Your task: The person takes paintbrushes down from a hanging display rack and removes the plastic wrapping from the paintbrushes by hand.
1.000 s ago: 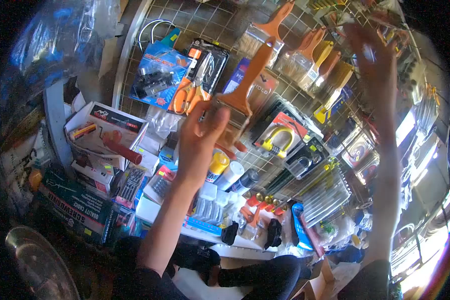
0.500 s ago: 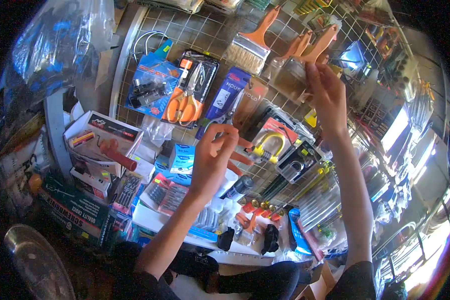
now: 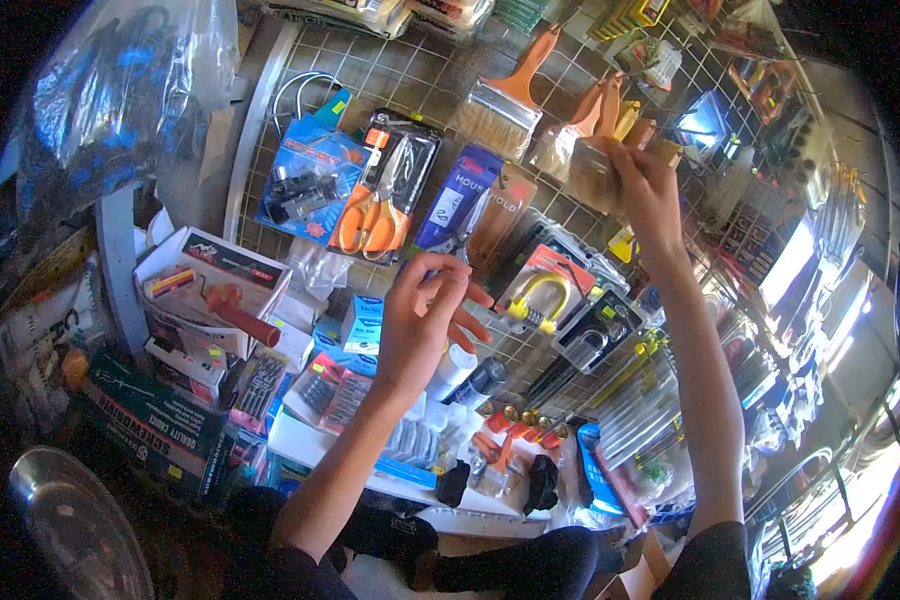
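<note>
Up at the wire rack, my right hand [image 3: 652, 195] is closed on the bristle end of a paint brush [image 3: 595, 172] with an orange handle. Other brushes hang beside it, among them a wide paint brush [image 3: 505, 105] to the left. My left hand [image 3: 420, 325] is raised in front of the display, fingers loosely curled and apart, with nothing visible in them. Just above it hangs a purple-carded pack of household scissors [image 3: 457, 200]. Farther left are orange-handled scissors [image 3: 375, 215] on a black card.
A yellow shackle-shaped lock [image 3: 540, 300] and a padlock pack [image 3: 595, 335] hang below the brushes. Lower left stand an open white box [image 3: 210, 290] and a green screwdriver box [image 3: 155, 420]. Red-topped cans [image 3: 522, 425] sit on the shelf. A plastic bag [image 3: 120, 90] hangs upper left.
My right hand has shifted slightly lower with the brush, and the brush handles behind show more. The view has moved a little; my left hand keeps nearly the same pose.
</note>
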Tool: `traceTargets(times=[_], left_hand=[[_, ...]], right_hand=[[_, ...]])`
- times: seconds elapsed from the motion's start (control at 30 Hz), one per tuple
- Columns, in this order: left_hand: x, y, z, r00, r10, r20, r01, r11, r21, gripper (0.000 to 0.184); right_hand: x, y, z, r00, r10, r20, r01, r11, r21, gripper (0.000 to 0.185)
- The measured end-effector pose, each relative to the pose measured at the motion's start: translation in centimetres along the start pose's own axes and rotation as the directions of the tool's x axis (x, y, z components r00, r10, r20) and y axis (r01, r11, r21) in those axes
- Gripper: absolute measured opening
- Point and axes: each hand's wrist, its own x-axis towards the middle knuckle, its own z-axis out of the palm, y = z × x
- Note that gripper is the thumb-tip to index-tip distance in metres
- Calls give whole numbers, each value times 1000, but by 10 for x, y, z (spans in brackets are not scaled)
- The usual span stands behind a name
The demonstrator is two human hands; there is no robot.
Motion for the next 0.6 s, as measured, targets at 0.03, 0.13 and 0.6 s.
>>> traceTargets(times=[0.03,0.13,0.6], left_hand=[[0,-1,0,1000,0,3,0,1000,13,23],[0,-2,0,1000,1,14,-2,1000,16,22],[0,-9,0,999,-7,35,6,999,32,21]], right_hand=[[-1,2,0,1000,1,-1,-1,1000,-2,40],[-12,-6,2,974,-206,-89,185,963,-198,38],[1,-11,-3,964,-219,-147,197,968,-152,39]])
